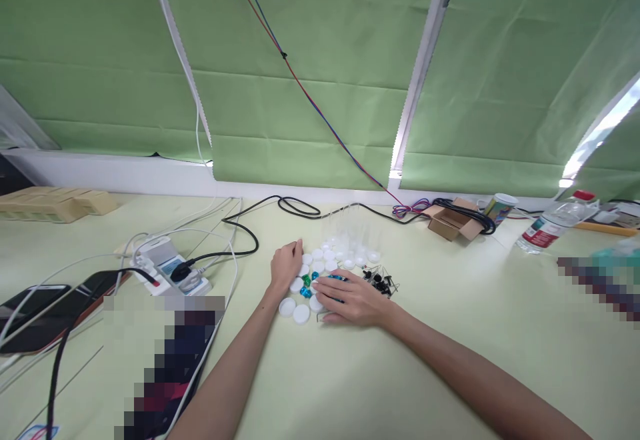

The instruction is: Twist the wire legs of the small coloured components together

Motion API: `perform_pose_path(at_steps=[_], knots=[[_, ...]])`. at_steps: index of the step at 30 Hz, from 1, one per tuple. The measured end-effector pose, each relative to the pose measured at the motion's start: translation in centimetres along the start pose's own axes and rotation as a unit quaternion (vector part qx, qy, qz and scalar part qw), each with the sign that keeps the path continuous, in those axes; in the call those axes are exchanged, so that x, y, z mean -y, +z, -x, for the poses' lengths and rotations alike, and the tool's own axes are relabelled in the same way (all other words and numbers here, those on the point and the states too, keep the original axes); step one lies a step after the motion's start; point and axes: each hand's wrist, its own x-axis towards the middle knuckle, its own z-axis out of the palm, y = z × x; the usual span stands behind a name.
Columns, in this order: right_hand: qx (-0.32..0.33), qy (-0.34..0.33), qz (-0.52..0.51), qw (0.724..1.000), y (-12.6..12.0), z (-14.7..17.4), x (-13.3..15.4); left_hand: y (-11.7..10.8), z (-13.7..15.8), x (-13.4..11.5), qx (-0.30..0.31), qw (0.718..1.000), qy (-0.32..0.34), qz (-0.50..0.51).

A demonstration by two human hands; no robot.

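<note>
My left hand [287,265] rests on the table at the left edge of a group of round white caps [301,314]. Its fingers are mostly hidden, and whether they are curled around anything does not show. My right hand [354,298] lies palm down over the caps and small blue pieces [306,292], fingers stretched out. A small green piece [307,281] sits between the hands. Beside the right hand is a heap of black parts with thin metal pins [384,284]. Clear tubes with white bases [350,233] stand behind the caps. A thin bent metal piece [318,318] pokes out near my right thumb.
A white power strip [167,270] with plugs and tangled cables is at left, near dark phones [35,300]. A black cable [250,228] runs along the back. At right are an open cardboard box [453,221], a can [500,208] and a water bottle [553,225].
</note>
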Motion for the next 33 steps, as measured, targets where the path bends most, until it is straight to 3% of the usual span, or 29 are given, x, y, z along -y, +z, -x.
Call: perform_pose_path(at_steps=[4, 6, 9, 12, 15, 18, 23, 28, 33], knots=[[-0.055, 0.075, -0.011, 0.996, -1.3, 1.2, 0.4, -1.0, 0.6, -0.9, -0.010, 0.999, 0.012, -0.046], [-0.101, 0.171, -0.012, 0.980, -2.1, 2.1, 0.7, -1.8, 1.1, -1.5, -0.016, 0.997, 0.019, -0.069], [-0.134, 0.358, -0.001, 0.924, -2.9, 3.9, 1.5, -3.5, 2.3, -2.7, -0.022, 0.995, 0.021, -0.095], [-0.062, 0.479, -0.004, 0.876, -3.4, 5.8, 2.6, -4.9, 3.8, -4.0, 0.009, 0.989, 0.048, -0.139], [0.040, 0.563, -0.038, 0.825, -3.2, 7.0, 3.6, -5.6, 5.2, -5.2, 0.001, 0.984, 0.114, -0.137], [0.102, 0.582, -0.074, 0.804, -2.6, 7.1, 3.9, -5.1, 5.9, -6.1, 0.003, 0.979, 0.180, -0.100], [0.102, 0.582, -0.092, 0.802, -1.4, 6.0, 3.3, -2.9, 6.2, -6.4, 0.019, 0.964, 0.257, -0.069], [0.039, 0.578, -0.071, 0.812, -0.9, 5.0, 2.9, -2.2, 6.0, -5.5, 0.075, 0.954, 0.288, -0.039], [-0.070, 0.508, -0.017, 0.859, -1.2, 3.3, 2.2, -3.0, 5.8, -5.0, 0.091, 0.939, 0.332, -0.021]])
